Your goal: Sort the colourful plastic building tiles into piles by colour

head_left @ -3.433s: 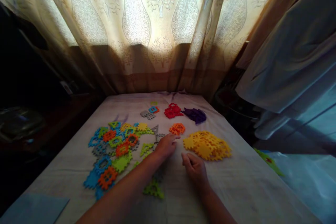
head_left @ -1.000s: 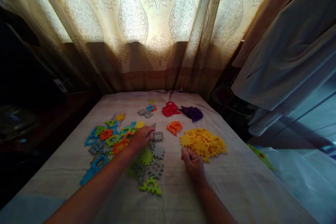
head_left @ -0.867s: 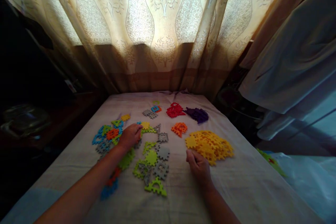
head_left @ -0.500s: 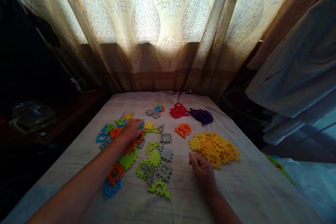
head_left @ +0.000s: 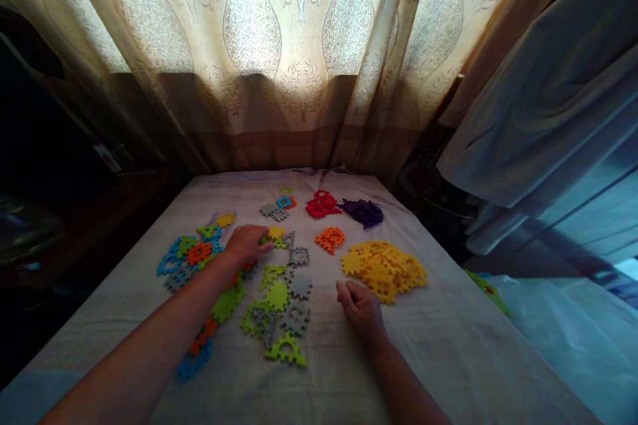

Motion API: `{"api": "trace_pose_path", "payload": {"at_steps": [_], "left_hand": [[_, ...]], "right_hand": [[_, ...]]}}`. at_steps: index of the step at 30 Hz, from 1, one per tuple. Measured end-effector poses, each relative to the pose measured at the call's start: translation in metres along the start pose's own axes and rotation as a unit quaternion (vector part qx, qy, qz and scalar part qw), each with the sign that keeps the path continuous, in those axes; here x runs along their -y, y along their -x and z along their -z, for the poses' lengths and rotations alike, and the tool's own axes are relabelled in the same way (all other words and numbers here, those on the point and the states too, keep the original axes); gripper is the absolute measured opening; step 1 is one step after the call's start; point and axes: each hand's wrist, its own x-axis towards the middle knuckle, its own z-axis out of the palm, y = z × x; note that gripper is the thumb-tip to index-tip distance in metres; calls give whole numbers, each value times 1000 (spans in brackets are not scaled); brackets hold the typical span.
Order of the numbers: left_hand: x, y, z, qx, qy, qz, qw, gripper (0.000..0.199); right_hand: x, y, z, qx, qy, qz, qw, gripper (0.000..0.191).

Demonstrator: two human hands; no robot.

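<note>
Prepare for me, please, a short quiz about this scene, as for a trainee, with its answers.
1. True or false: the right hand is nearer to the large yellow pile than the left hand is.
2. Which colour is the dark pile just right of the red pile? A) green B) purple C) orange
3. Fill in: beyond the pale cloth hangs a patterned ____.

Key: 1. True. 2. B. 3. Curtain.
</note>
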Motion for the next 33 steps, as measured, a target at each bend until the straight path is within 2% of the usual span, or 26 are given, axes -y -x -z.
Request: {"api": "trace_pose_path", "payload": {"at_steps": [2,8,13,18,20,23,27,30,33], "left_hand": [[-7,-3,-2,-3,0,11,1000,45],[-23,-11,-9,-24,5,32,999,31],[-24,-8,-8,-59,38,-3,998,31],[-39,23,-8,-94,87,-63,990,42],[-51,45,-16,-107,112,-99,983,47],[-71,78,-34,-168,196,-193,947,49],[-90,100,-51,-198,222,-224,928,51],[-92,101,-49,-205,212,-232,927,57],[-79,98,-41,-205,191,-233,931,56]], "right_hand": [[0,0,0,2,3,1,1000,47],[-3,0,-2,6,16,2,1000,46],[-6,1,-2,16,21,-9,1000,47],[-2,-1,0,12,-9,-18,1000,40],[0,-1,0,9,-44,-51,998,34],[1,1,-6,29,-111,-104,988,49],[5,3,-13,71,-157,-110,979,44],[7,-6,-4,34,-148,-93,984,42],[1,-23,24,-52,-88,-78,992,45]]}}
